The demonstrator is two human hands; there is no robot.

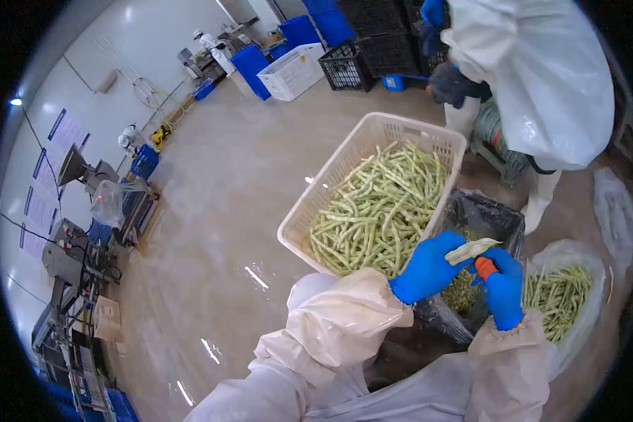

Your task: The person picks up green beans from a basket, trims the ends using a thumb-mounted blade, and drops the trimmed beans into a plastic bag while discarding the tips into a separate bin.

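Note:
My left hand (431, 269), in a blue glove, is closed on a few pale green beans (473, 250), whose ends stick out to the right. My right hand (505, 292), also gloved in blue, is wrapped round a tool with an orange handle (484, 266); its blade or tip cannot be made out. Both hands are close together above a bin lined with black plastic (496, 211), which holds small green trimmings (461, 292). Beyond my left hand, a pale plastic crate (299, 218) is heaped with long green beans (383, 204).
At the right, a clear plastic bag (591, 257) holds more green beans (559, 299). A person in a white coverall (541, 77) stands close by at the upper right. Black crates (390, 53) and a white crate (292, 70) stand at the back. Machines (84, 260) line the left wall; the floor is wet.

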